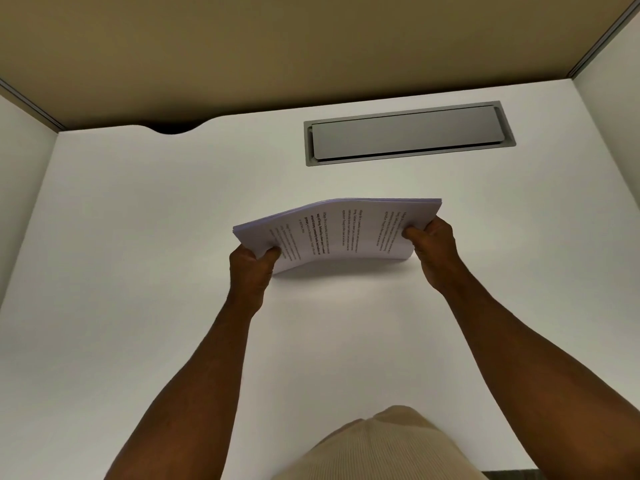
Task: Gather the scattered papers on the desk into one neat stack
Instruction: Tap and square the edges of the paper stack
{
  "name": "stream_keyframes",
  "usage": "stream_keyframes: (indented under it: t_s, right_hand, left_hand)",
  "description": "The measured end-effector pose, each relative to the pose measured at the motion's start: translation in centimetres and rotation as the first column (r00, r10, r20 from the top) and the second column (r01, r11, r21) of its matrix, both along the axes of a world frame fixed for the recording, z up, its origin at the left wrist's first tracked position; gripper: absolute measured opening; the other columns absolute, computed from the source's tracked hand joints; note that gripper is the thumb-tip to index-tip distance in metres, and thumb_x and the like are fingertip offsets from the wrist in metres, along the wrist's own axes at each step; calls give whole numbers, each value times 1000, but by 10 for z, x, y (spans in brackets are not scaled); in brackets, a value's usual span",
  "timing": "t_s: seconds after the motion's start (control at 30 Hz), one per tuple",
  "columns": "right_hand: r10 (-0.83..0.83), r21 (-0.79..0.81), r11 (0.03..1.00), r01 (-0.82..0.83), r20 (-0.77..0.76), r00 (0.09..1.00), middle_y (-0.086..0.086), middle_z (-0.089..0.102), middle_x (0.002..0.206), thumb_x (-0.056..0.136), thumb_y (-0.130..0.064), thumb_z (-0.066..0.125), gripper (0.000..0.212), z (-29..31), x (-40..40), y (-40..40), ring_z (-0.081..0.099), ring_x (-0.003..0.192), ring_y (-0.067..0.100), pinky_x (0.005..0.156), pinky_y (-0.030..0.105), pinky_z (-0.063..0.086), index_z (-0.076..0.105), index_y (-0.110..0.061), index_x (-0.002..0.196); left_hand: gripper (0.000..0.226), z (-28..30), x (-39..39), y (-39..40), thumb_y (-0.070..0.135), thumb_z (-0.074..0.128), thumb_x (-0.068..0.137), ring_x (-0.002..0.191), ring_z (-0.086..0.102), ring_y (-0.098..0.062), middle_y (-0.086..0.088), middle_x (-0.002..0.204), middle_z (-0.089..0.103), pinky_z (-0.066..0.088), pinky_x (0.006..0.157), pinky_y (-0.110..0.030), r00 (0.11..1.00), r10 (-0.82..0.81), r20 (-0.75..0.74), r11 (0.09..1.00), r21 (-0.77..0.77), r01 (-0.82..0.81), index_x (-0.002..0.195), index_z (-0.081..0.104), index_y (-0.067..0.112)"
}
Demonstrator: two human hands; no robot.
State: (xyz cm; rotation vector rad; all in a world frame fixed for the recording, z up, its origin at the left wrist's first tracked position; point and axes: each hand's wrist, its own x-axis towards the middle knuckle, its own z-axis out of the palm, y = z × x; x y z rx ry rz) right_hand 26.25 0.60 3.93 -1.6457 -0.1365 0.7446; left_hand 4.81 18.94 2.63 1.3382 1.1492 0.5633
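Head view: a thick stack of white printed paper sheets (341,230) is held above the middle of the plain white desk (138,254), bowed upward along its middle, its lower edge seemingly just touching the desktop, though that contact cannot be confirmed. The stack's left end is pinched by the left hand (251,268), thumb on top, and its right end is clamped the same way by the right hand (433,247). Beyond the stack, well apart, a grey rectangular metal cable hatch (408,133) is seen set flush in the desk.
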Motion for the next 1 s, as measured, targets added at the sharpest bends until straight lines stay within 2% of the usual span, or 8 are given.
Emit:
stream_keyframes:
  t_s: [0.23, 0.4, 0.5, 0.67, 0.73, 0.83, 0.9, 1.0]
  right_hand:
    - [-12, 13, 1000, 12, 35, 999, -2, 66, 84, 84, 12, 49, 37, 8, 1, -2, 62, 75, 9, 60, 14, 47, 63, -22, 86]
    - [-4, -74, 997, 4, -3, 1000, -4, 62, 80, 85, 10, 51, 28, -3, -6, -5, 54, 64, 4, 52, 11, 40, 62, -14, 95]
    - [29, -77, 997, -29, 0, 1000, -2, 66, 89, 84, 9, 52, 32, -2, -5, -7, 59, 79, 13, 64, 20, 45, 62, -14, 103]
    - [-83, 33, 996, 79, 120, 989, 1, 66, 103, 79, 6, 56, 38, 24, 9, -12, 65, 85, 0, 73, 20, 49, 55, -14, 111]
    - [-47, -104, 989, 102, 434, 899, 1, 56, 130, 74, -11, 64, 57, 41, 15, -11, 56, 112, 9, 90, 22, 44, 47, -17, 128]
    - [225, -244, 969, -47, 781, 583, -7, 37, 148, 74, -21, 66, 80, 73, 11, 0, 38, 135, 17, 113, 32, 30, 30, -17, 146]
    - [394, -327, 918, -223, 806, 441, -5, 45, 145, 75, -23, 60, 73, 94, 0, 14, 45, 131, 19, 111, 38, 35, 36, -18, 144]
    - [535, -416, 844, -338, 685, 494, 3, 67, 118, 86, -24, 55, 45, 107, -14, 27, 62, 99, 23, 83, 39, 55, 51, -23, 131]
  left_hand:
    - [28, 5, 0, 1, -2, 65, 86, 91, 64, -12, 3, 96, 68, 54, 79, -22, 999, -2, 38, 1000, 12, 1, 106, 62, 17]
    - [28, -6, -5, -5, 3, 69, 86, 94, 63, -12, 4, 96, 67, 52, 86, -27, 998, -36, -45, 998, -49, 34, 110, 61, 16]
    - [26, -3, -4, -5, 8, 69, 87, 95, 62, -17, 5, 96, 67, 52, 82, -26, 994, -50, -92, 998, -52, 46, 110, 60, 17]
    - [18, 43, 3, 0, 11, 67, 88, 84, 63, -15, 6, 91, 69, 51, 73, -25, 971, -144, -192, 946, 260, 192, 105, 66, 18]
    - [9, 74, 7, 7, 16, 65, 86, 76, 66, -9, 14, 79, 71, 53, 67, -27, 947, -247, -205, 837, 448, 315, 89, 69, 23]
    - [17, 115, 21, 15, 25, 56, 81, 62, 60, -14, 9, 63, 62, 47, 59, -29, 872, -363, -328, 676, 552, 488, 65, 60, 22]
    - [24, 138, 33, 18, 28, 54, 81, 59, 57, -12, 12, 58, 56, 44, 56, -27, 838, -379, -393, 620, 565, 545, 57, 50, 32]
    - [23, 162, 47, 17, 30, 55, 76, 59, 55, -17, 11, 56, 53, 42, 55, -27, 817, -352, -457, 565, 592, 575, 55, 47, 32]
